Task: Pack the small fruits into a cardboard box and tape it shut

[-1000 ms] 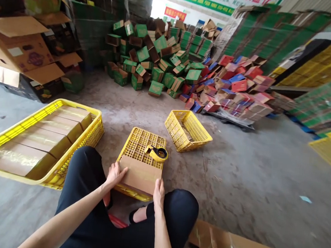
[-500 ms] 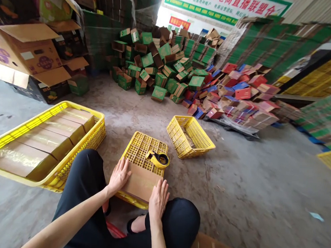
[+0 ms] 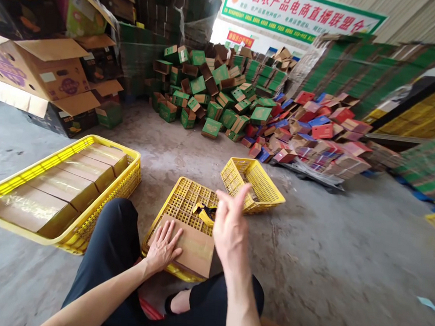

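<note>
My left hand (image 3: 163, 248) lies flat with fingers spread on a brown cardboard box (image 3: 197, 248). The box rests on an upturned yellow plastic crate (image 3: 180, 196) between my knees. Above the box's right side my right hand (image 3: 232, 229) is raised, holding nothing, with a finger and thumb stretched out apart. It covers part of a yellow and black tape dispenser (image 3: 203, 213), which lies on the crate just beyond the box.
At left, a long yellow crate (image 3: 102, 211) contains several taped brown boxes (image 3: 63, 183). A smaller yellow basket (image 3: 264, 184) sits ahead on the right. Farther back are heaps of green boxes (image 3: 214, 112) and red-blue boxes (image 3: 321, 131). Open cartons (image 3: 54, 77) are stacked at left.
My right hand has lifted off the box's right edge and moved up and forward, towards the tape dispenser. My left hand has slid farther onto the box top. The view has shifted slightly.
</note>
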{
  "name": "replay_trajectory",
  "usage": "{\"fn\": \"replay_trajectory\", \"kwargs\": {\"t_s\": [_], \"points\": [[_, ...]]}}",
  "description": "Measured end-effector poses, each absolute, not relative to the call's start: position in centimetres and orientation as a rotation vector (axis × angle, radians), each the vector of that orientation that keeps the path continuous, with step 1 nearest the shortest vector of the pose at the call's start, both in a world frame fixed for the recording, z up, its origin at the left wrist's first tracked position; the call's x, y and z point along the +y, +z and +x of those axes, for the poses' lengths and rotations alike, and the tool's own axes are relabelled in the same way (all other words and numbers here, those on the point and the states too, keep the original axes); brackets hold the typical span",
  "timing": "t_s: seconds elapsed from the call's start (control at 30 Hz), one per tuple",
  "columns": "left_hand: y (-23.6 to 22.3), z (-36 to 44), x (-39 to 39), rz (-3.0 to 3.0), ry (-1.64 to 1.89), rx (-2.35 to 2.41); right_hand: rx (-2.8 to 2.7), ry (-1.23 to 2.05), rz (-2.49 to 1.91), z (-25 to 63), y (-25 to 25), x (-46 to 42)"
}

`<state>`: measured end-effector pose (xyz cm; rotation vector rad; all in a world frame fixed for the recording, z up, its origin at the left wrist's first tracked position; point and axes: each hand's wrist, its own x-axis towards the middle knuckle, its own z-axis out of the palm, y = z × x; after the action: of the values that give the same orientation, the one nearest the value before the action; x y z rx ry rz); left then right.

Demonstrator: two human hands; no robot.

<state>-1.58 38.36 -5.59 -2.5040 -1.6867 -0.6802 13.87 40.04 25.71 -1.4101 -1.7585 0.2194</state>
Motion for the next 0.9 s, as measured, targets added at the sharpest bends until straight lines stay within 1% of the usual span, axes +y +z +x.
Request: {"fn": "replay_trajectory", "kwargs": {"t_s": [0.07,0.1,0.17,0.23,0.37,0.4,0.47,0.53,0.63,0.9], "points": [[-5.6,-1.6,38.3,-2.508,-0.682,-1.692,-1.706,0.098,-1.329,13.8,30.8,40.1],[-5.6,-1.6,38.2,-2.509,-0.687,-1.697,-1.710,0.078,-1.329,13.7,31.9,40.0],[-5.6,-1.4,38.2,-2.513,-0.702,-1.704,-1.737,0.014,-1.365,13.4,31.1,39.8],[-5.6,-1.3,38.2,-2.517,-0.713,-1.707,-1.780,0.021,-1.503,13.2,26.9,39.7],[-5.7,-1.2,38.2,-2.522,-0.723,-1.701,-1.940,0.311,-1.810,13.3,13.6,38.6],[-5.7,-1.3,38.3,-2.522,-0.725,-1.697,-1.959,0.341,-1.860,13.3,10.4,38.0],[-5.7,-1.5,38.3,-2.525,-0.729,-1.691,-1.988,0.324,-1.964,13.5,5.0,36.4],[-5.5,-1.9,38.3,-2.540,-0.724,-1.677,-1.981,0.254,-2.093,13.9,1.4,35.0],[-5.2,-2.5,38.4,-2.572,-0.694,-1.656,-2.019,0.182,-2.139,15.1,-1.1,33.7],[-5.5,-2.8,38.6,-2.544,-0.735,-1.719,-1.836,0.026,-2.243,18.2,-2.6,32.6]]}}
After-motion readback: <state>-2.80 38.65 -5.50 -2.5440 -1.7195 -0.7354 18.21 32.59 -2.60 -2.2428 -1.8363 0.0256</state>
